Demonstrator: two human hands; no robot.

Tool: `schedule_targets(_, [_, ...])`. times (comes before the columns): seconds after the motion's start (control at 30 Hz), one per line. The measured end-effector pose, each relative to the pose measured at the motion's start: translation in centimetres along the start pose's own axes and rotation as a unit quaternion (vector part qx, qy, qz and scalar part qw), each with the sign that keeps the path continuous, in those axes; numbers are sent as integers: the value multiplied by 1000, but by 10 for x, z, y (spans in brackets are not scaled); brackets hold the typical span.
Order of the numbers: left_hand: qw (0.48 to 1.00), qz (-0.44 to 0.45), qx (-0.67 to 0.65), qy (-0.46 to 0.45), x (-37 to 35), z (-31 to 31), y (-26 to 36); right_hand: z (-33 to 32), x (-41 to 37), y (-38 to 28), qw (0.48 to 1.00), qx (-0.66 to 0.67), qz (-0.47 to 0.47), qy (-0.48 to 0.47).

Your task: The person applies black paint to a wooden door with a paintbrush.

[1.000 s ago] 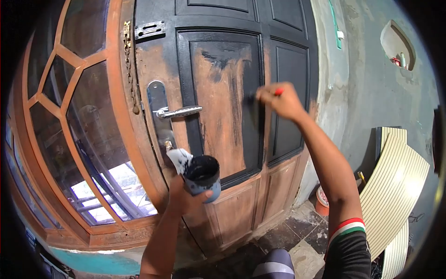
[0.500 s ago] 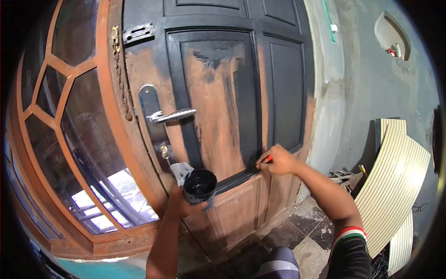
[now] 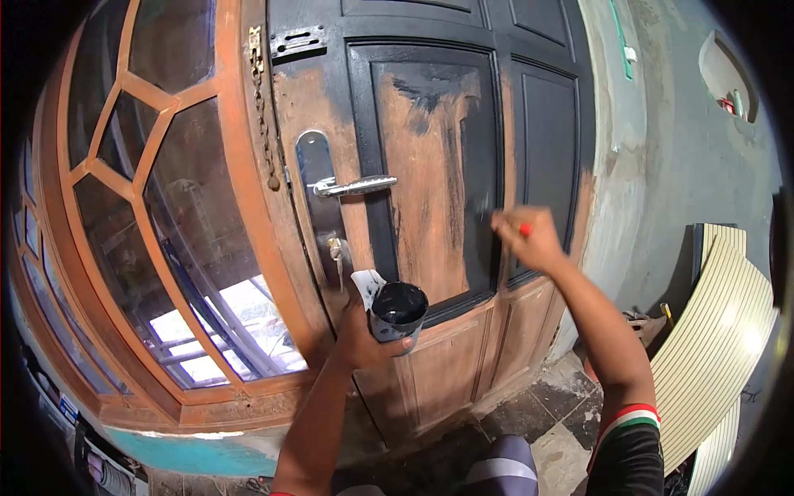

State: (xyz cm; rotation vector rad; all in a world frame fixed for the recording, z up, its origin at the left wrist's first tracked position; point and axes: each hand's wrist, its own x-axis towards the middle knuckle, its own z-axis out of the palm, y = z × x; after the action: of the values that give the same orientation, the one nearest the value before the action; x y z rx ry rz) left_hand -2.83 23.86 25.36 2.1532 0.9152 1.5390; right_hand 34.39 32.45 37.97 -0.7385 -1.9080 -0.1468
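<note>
My left hand (image 3: 364,339) is wrapped round a small cup of black paint (image 3: 400,302), held in front of the door below the lever handle (image 3: 356,185). A white, black-smeared piece (image 3: 366,286) sticks up at the cup's left side. In my closed right hand (image 3: 539,240) is a paintbrush (image 3: 525,230); only a bit of its red handle shows, and its bristles are hidden or blurred. That hand is at the right side of the middle panel. The wooden door (image 3: 422,207) is black on its upper part and panel borders, with bare brown wood in the centre and below.
An orange-brown window frame (image 3: 236,165) with glass panes stands left of the door, a chain (image 3: 263,116) beside it. Ribbed cream panels (image 3: 711,331) lean against the grey wall (image 3: 662,165) at right. Dark tiles (image 3: 517,413) cover the floor.
My right hand has risen from the panel's lower right corner to higher up its right side. The black strip there is wider. The view has shifted, and my left hand still holds the cup.
</note>
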Motion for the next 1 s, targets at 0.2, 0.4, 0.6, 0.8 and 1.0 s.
schedule_targets(0.2, [1000,-5,7,-2,-6,-7,11,10,-41,19,959,12,41,-279])
schedule_targets(0.4, [1000,18,13,0,-6,-6,4,-36,118,-22,988,-26,-122,89])
schedule_targets(0.6, [1000,5,-12,-13,-7,-8,-5,-25,141,-31,955,22,-109,275])
schedule_targets(0.8, [999,12,-5,-32,-4,-13,-2,-29,50,-1,998,14,33,-42])
schedule_targets(1.0, [999,19,-42,-10,-6,-10,-8,-73,151,-2,995,51,-8,-81])
